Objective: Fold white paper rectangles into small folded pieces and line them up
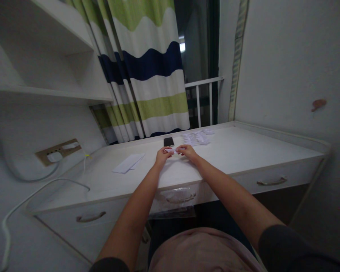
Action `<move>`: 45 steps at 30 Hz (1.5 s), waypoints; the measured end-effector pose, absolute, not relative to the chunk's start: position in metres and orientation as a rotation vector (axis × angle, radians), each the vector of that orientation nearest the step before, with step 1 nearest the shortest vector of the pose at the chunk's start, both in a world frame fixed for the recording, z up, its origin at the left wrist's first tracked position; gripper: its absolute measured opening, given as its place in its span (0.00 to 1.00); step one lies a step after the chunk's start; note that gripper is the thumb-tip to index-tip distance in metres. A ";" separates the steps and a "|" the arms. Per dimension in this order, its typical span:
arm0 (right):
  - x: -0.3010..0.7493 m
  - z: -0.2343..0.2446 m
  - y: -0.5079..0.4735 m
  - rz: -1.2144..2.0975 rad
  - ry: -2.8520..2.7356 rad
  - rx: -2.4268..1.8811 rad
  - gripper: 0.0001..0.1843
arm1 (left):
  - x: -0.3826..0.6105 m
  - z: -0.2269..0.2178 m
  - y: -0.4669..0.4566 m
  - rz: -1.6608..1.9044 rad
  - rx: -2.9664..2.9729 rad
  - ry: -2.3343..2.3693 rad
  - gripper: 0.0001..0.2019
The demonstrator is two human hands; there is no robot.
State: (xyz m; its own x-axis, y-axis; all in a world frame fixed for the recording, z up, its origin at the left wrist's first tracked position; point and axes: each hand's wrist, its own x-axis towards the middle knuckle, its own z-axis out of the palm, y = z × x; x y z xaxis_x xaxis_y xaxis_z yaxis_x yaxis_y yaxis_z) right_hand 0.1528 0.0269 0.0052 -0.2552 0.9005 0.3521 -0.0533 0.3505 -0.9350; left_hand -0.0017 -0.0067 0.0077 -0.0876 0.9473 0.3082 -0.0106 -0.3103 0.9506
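A small piece of white paper is held between my two hands over the middle of the desk. My left hand pinches its left end, and my right hand grips the right end. Fingers cover much of the paper, so its exact shape is hard to make out. Just beyond my hands lies a dark phone. Several small folded white paper pieces are grouped behind my right hand. To the left of my left hand, flat sheets of white paper lie on the desk.
The white desk has drawers with metal handles along its front. A white cable runs over its left edge, near a wall socket. A striped curtain hangs behind the desk, and a shelf juts out at upper left.
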 end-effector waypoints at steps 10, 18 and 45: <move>0.150 0.005 0.021 1.279 -1.508 -0.697 0.11 | -0.001 0.008 -0.009 1.469 1.218 1.019 0.15; 0.149 0.006 0.016 1.383 -1.472 -0.689 0.09 | -0.003 0.007 -0.006 1.468 1.202 0.967 0.14; 0.148 0.006 0.018 1.343 -1.481 -0.710 0.10 | 0.000 0.010 -0.013 1.364 1.239 0.932 0.19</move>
State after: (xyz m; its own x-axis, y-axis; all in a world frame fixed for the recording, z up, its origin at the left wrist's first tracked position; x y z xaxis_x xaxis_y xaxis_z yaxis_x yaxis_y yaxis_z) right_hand 0.1482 0.0176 0.0057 -0.3526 0.8953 0.2721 -0.1832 0.2191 -0.9584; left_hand 0.0000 -0.0131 0.0097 0.0565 0.9808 0.1868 -0.1824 -0.1738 0.9677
